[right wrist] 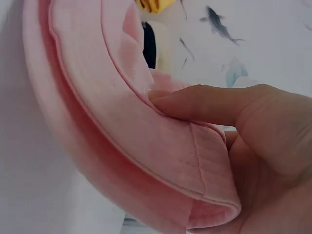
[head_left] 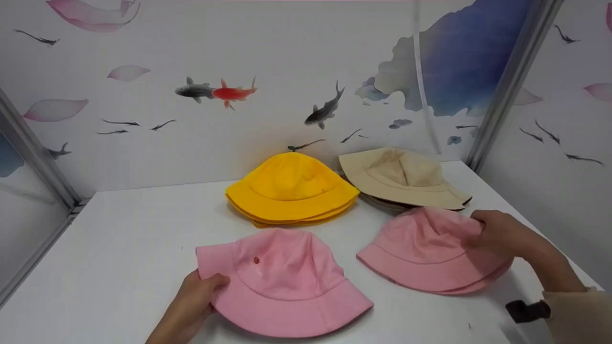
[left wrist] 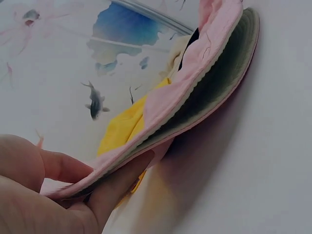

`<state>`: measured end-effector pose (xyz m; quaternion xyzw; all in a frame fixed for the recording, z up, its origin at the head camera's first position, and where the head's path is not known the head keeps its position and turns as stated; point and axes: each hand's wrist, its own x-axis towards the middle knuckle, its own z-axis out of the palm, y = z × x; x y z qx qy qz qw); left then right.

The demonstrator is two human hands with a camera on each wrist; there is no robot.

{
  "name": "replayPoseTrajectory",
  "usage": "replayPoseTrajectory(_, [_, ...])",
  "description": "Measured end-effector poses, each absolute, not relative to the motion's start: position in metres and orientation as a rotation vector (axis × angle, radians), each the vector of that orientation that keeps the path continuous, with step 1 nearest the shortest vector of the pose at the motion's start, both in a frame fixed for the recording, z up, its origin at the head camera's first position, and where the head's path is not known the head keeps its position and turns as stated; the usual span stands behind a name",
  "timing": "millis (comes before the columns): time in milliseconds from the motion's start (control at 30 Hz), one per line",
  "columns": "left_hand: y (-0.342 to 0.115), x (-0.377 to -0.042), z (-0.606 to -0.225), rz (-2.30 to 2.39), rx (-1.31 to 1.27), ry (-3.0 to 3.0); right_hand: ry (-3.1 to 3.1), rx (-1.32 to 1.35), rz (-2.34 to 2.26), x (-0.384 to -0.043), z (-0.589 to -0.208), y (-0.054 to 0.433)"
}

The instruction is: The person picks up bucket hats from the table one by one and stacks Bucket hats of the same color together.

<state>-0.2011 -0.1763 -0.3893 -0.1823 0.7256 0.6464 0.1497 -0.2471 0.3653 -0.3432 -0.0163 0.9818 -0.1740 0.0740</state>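
Observation:
A pink bucket hat (head_left: 287,282) with a small red mark on its crown is at the front of the table, its brim tilted up at the left. My left hand (head_left: 193,298) pinches that brim edge, thumb on top and fingers beneath; the left wrist view shows the grey-green underside. To the right lie stacked pink bucket hats (head_left: 416,253), one brim over another. My right hand (right wrist: 273,141) holds the right side of the upper one, thumb pressing near the brim seam. Its fingers are partly hidden behind the fabric.
Behind the pink hats stands a stack of yellow bucket hats (head_left: 291,191) with a small sprout on top. Beige bucket hats (head_left: 401,174) lie stacked to its right. A printed wall (head_left: 267,43) closes off the back of the white table (head_left: 119,248).

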Motion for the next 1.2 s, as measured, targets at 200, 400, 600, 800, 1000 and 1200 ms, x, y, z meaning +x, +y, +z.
replayPoseTrajectory(200, [-0.176, -0.202, -0.390, 1.856, -0.560, 2.086, 3.082, -0.146, -0.664, -0.235, -0.318, 0.340])
replayPoseTrajectory(400, [-0.177, -0.203, -0.391, 1.828, -0.608, 2.121, 3.172, -0.203, -0.904, -0.219, -0.292, 0.302])
replayPoseTrajectory(600, [-0.176, -0.202, -0.390, 1.899, -0.591, 2.071, 3.281, -0.395, -1.150, -0.206, -0.278, 0.263])
replayPoseTrajectory(800, [-0.176, -0.204, -0.392, 1.918, -0.605, 2.021, 3.293, -0.569, -1.324, -0.203, -0.272, 0.225])
replayPoseTrajectory(1000, [-0.179, -0.205, -0.399, 1.910, -0.568, 2.063, 3.097, -0.662, -1.606, -0.205, -0.270, 0.181])
replayPoseTrajectory(1200, [-0.181, -0.204, -0.406, 1.901, -0.507, 2.109, 2.716, -0.749, -1.945, -0.206, -0.285, 0.149])
